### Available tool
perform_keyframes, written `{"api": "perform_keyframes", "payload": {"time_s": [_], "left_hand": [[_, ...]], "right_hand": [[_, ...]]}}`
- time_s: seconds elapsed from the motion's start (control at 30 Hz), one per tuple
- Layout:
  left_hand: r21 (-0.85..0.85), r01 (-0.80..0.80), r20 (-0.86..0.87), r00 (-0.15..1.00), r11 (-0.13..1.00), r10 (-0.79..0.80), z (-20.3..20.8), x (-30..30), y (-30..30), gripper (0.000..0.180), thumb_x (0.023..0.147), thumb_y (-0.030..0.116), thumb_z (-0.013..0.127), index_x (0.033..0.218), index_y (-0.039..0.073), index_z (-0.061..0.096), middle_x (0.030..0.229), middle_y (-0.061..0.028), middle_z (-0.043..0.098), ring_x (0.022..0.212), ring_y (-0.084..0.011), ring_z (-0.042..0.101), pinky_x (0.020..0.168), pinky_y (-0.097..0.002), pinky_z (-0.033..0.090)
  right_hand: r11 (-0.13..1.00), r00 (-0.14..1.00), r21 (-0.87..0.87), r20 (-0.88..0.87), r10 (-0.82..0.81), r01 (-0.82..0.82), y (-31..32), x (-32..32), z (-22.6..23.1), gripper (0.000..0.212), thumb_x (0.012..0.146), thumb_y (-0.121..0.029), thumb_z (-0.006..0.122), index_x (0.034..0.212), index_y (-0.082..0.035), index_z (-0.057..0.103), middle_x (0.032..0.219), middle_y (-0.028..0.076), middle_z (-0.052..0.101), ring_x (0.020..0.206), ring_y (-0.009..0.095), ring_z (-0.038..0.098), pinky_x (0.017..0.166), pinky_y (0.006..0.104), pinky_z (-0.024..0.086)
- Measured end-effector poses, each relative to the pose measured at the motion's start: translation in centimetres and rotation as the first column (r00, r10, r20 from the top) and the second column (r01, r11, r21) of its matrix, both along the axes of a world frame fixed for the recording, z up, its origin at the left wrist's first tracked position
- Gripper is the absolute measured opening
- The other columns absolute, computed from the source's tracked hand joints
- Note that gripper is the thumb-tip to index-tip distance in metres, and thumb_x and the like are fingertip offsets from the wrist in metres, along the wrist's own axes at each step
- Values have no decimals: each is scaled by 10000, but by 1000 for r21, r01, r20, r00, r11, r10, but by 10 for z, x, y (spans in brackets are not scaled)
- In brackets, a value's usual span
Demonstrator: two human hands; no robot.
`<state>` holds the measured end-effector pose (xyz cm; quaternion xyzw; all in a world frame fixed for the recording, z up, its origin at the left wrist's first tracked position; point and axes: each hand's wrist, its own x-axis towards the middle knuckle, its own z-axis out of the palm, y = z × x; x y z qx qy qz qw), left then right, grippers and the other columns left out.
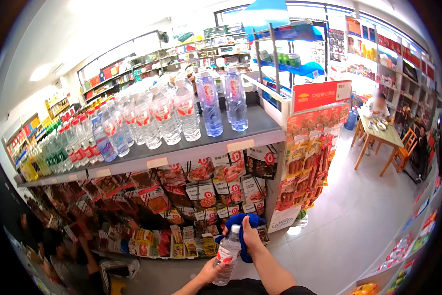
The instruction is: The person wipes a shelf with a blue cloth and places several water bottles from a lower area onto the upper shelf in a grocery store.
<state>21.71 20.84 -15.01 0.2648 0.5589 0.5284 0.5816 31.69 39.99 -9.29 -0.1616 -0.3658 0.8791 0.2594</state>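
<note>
A clear plastic water bottle point(228, 253) with a red and white label and a white cap stands slightly tilted in front of me. My left hand point(210, 271) is wrapped round its lower part. In my right hand point(251, 238) a blue cloth point(237, 221) is bunched behind the bottle's neck and side, with the thumb pointing up. Part of the cloth hangs below that hand, and most of the fingers are hidden by the cloth and bottle. Similar clear bottles point(166, 118) stand in rows on the shelf top point(260, 125) ahead, beside two bluish bottles point(236, 105).
Hanging snack packets point(201, 194) fill the shelf front below the bottles. A rack of packaged sausages point(299, 164) covers the shelf's right end. Someone point(378, 105) sits at a wooden table point(380, 132) at the far right. Another person's arm point(89, 255) reaches towards the low shelves at left.
</note>
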Motion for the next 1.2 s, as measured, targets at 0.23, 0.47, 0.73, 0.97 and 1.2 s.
{"api": "perform_keyframes", "payload": {"time_s": [0.23, 0.47, 0.73, 0.97, 1.2], "left_hand": [[96, -259, -220, 936, 961, 274, 16, -7, 17, 522, 965, 447, 604, 1231, 1, 556, 1043, -72, 664, 890, -147, 624, 793, -303, 502], [221, -290, -611, 703, 931, 364, 29, 2, 0, 591, 899, 472, 668, 1193, -28, 556, 1009, -136, 647, 907, -222, 621, 830, -349, 495], [317, -274, -765, 492, 908, 415, 33, 9, 2, 715, 852, 388, 707, 1324, -49, 395, 1281, -237, 407, 1237, -369, 409, 1067, -444, 329], [153, -279, -680, 666, 948, 306, 65, -15, 21, 714, 835, 414, 736, 1287, -50, 434, 1278, -210, 427, 1214, -301, 443, 1032, -392, 365], [212, -412, -387, 797, 886, 463, 63, -20, 48, 630, 785, 278, 826, 1215, -45, 498, 1060, -120, 627, 943, -159, 619, 823, -313, 509]], "right_hand": [[979, 967, -111, 208, -146, 172, -58, -19, -29, 823, 950, -718, 350, 1228, 8, 618, 1152, 95, 662, 1024, 183, 624, 902, 326, 489], [950, 827, 248, 481, -291, 190, -105, -11, -67, 796, 961, -692, 378, 1158, 36, 632, 1019, 170, 672, 977, 220, 604, 893, 336, 456], [933, 776, 357, 603, -185, -54, -108, 1, -63, 718, 1004, -637, 308, 1152, -25, 654, 1035, 176, 699, 1041, 234, 639, 891, 357, 471], [969, 863, 248, 487, -136, 13, -102, -2, -91, 662, 1018, -581, 378, 1204, 2, 627, 1132, 100, 660, 1032, 192, 599, 902, 349, 474], [949, 924, -313, 350, 157, -43, -98, -18, -104, 742, 1013, -621, 311, 1323, 4, 562, 1273, 138, 627, 1170, 245, 585, 995, 328, 441]]}}
